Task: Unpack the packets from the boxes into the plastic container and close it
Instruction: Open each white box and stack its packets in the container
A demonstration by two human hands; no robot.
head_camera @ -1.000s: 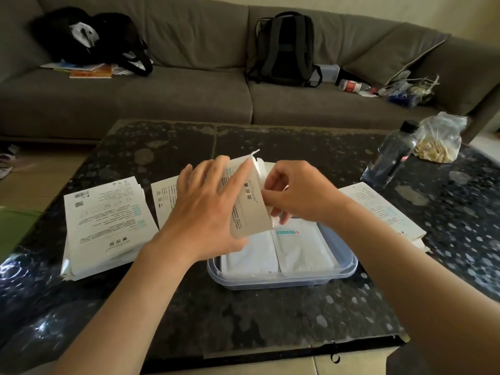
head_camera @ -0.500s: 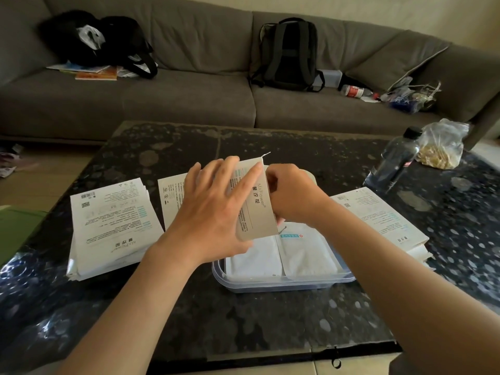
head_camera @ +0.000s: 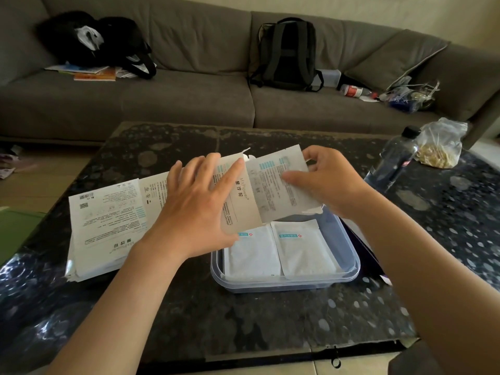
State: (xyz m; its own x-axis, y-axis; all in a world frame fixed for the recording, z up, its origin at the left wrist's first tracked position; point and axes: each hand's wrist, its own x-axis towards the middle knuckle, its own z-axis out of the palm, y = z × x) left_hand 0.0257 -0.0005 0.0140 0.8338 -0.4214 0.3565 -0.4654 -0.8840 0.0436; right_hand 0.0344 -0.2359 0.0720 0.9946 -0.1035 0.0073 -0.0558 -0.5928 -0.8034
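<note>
At the far left a green sheet [head_camera: 15,228] juts in beside the dark speckled worktop [head_camera: 243,326]. A stack of flattened boxes [head_camera: 105,228] lies printed side up on the worktop's left part. Behind it, on the grey sofa [head_camera: 189,104], sit a black bag [head_camera: 89,41] and some books. The left hand [head_camera: 197,209] is raised above the worktop, just left of centre. It grips a white box [head_camera: 238,204], with its fingers spread flat across the printed face and the thumb underneath. The box is tilted, with its open end up and to the right. A grey-white packet [head_camera: 281,185] sticks out of that end, overlapping the box's right side. The right hand [head_camera: 330,182] pinches the packet's right edge, with the thumb on the printed face and the fingers curled behind. Box and packet hang just above the back of the clear plastic container [head_camera: 347,250], which stands on the worktop at centre with no lid on it. Inside it two white packets [head_camera: 254,255] lie flat, side by side and touching. A dark backpack [head_camera: 286,52] stands upright on the sofa behind. Further right on the worktop, well apart from the container, stands a dark bottle [head_camera: 392,163] with a black cap. Just beyond the bottle is a clear plastic bag [head_camera: 438,150] with something pale yellow inside.
</note>
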